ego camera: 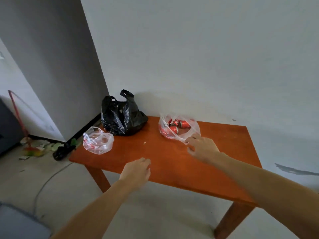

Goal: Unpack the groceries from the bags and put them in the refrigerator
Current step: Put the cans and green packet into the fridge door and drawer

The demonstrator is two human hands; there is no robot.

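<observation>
Your right hand [201,147] reaches across the orange wooden table [172,163] and its fingertips touch the near rim of the clear bag of red cans [178,127], fingers curled but not visibly closed on the plastic, so I cannot tell whether you have it pinched. That bag sits near the table's far edge, close to the white wall [207,57], with the cans lying on their sides inside. Your left hand [136,175] hovers over the near edge of the table, fingers loosely curled and holding nothing. The black bag [121,116] stands at the far left corner, partly overhanging the edge, and the crumpled clear bag [97,140] lies just in front of it, right at the left edge. Between the two hands and across the middle of the tabletop the surface is bare. On the floor left of the table lie scattered litter [39,149] and a small dark bag [62,151].
</observation>
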